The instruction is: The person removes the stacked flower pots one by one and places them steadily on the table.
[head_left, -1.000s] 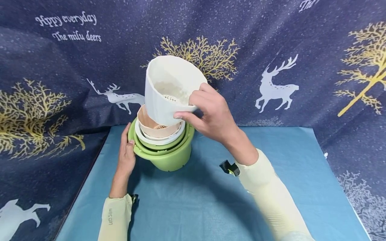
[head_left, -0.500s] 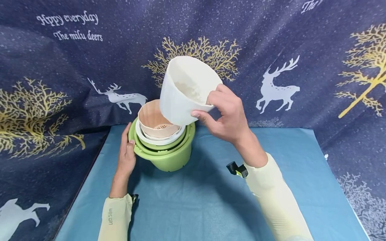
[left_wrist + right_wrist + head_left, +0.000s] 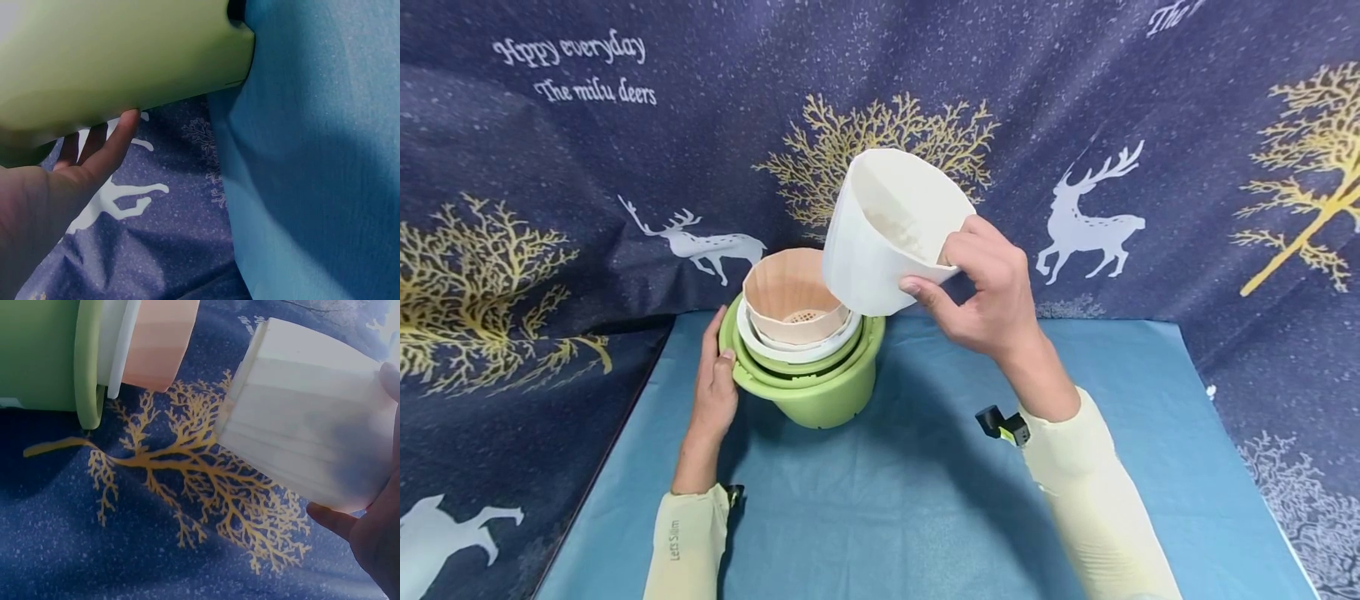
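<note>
My right hand pinches the near rim of a white faceted flower pot, which hangs tilted in the air and shows some residue inside. To its left stands a nested stack. Its outermost pot is a large green flower pot; inside sit another green rim, a white pot and a peach pot with a perforated bottom. My left hand holds the green pot's left rim. In the right wrist view the white pot is apart from the peach pot. Lower pots are mostly hidden.
A blue cloth covers the table. Behind it hangs a dark blue curtain printed with deer and yellow trees. A small black camera is strapped at the right wrist.
My right hand has carried the white pot rightward, away from above the stack, and more of the peach pot now shows. My left hand and the stack stay put.
</note>
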Demonstrator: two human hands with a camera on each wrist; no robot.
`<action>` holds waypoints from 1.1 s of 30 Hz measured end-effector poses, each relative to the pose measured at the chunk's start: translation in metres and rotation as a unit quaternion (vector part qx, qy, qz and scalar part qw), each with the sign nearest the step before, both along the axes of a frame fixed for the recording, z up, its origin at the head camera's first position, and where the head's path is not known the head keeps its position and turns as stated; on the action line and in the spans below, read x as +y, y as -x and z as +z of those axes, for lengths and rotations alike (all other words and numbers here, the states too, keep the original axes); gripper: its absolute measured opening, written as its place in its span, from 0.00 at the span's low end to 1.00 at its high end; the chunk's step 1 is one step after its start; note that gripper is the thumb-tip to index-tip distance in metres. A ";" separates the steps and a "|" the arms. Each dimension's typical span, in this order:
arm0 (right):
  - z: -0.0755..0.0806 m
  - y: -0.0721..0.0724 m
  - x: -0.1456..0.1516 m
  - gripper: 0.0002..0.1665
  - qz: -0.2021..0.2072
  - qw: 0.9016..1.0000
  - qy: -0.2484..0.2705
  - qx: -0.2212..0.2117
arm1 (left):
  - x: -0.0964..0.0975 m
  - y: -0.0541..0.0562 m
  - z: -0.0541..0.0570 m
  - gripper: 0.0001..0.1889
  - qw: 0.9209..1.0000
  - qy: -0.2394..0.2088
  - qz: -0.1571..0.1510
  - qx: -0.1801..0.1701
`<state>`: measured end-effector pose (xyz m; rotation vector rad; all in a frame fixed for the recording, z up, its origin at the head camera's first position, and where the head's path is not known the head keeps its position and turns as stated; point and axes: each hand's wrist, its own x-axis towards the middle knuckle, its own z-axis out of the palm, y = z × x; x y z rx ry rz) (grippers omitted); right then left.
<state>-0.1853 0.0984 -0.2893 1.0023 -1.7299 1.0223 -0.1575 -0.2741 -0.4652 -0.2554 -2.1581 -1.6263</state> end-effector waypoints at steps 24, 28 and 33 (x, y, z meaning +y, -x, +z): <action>-0.020 0.006 0.026 0.30 -0.029 0.998 -0.059 -0.014 | 0.000 0.000 0.002 0.35 1.000 0.005 -0.003 0.012; -0.022 0.006 0.027 0.32 -0.040 0.997 -0.072 -0.011 | -0.001 0.000 0.001 0.34 1.000 0.003 -0.006 0.016; -0.025 0.006 0.028 0.34 -0.052 0.995 -0.082 -0.014 | -0.001 0.000 0.000 0.34 1.000 0.005 -0.007 0.017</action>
